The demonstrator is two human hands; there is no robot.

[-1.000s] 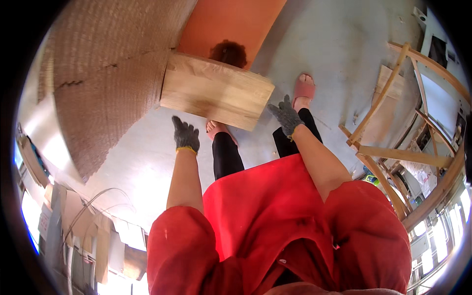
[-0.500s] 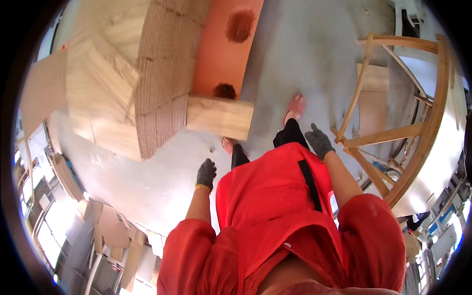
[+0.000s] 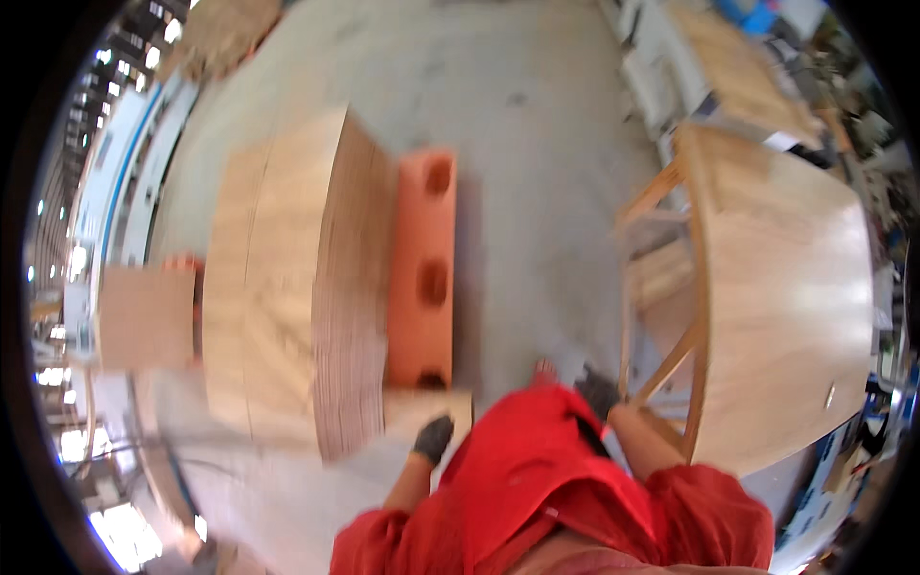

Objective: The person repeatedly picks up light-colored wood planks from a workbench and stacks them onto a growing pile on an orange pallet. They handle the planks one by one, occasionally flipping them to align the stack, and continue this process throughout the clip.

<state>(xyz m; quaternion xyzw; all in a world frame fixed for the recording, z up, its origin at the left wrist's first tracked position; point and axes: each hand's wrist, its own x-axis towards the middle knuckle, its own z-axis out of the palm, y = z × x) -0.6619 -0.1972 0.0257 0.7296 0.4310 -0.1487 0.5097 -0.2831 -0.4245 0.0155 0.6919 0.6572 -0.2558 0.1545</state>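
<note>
My left hand [image 3: 434,438], in a dark glove, hangs close to the end of a short wooden block [image 3: 426,407]. Motion smears its fingers, and no object shows in it. My right hand [image 3: 598,391], gloved alike, has its fingers stretched forward and apart, holding nothing. It hangs just left of a wooden frame [image 3: 702,316] with slanted braces; I cannot tell whether it touches. To my left front rises a tall stack of wooden boards [image 3: 273,287]. An orange beam [image 3: 419,326] with dark holes runs along the stack's right side.
Grey floor [image 3: 527,192] stretches ahead between the stack and the frame. A glossy wooden panel [image 3: 786,297] spans the frame's right side. A brown board [image 3: 144,316] lies left of the stack. At the far right stands a wood-topped bench [image 3: 743,72]; long pale machinery [image 3: 144,182] lines the far left.
My view has swung up and ahead, bringing more floor, the whole orange beam and the glossy panel into sight. Both hands still hang at my sides, and nothing has been picked up.
</note>
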